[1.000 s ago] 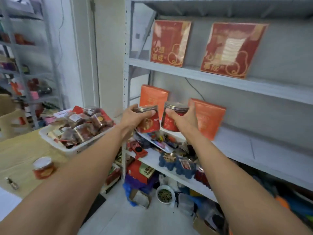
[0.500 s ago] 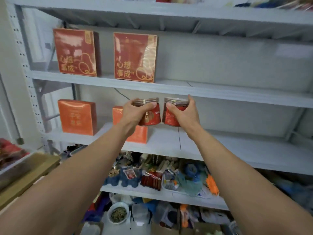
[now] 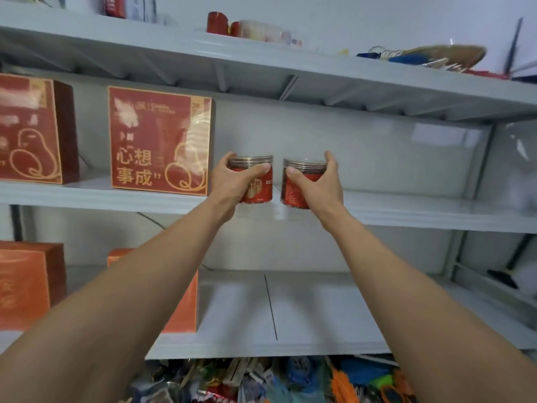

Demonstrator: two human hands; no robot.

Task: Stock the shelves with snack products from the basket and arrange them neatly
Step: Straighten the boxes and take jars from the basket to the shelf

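Both forearms stretched up n forward, roughly parallel. L hand wraps the left jar from its left side, thumb across the front. R hand grips the right jar from the right, thumb on the front too. Both jars upright, long axis vertical, lids up, side by side w/ a small gap, at the front edge of the middle shelf. Can't tell if they're set down. Red box stands just left of them.

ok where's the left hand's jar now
Head view, centre: the left hand grips the jar at the shelf's front edge, right of the red box and left of the other jar in the right hand.
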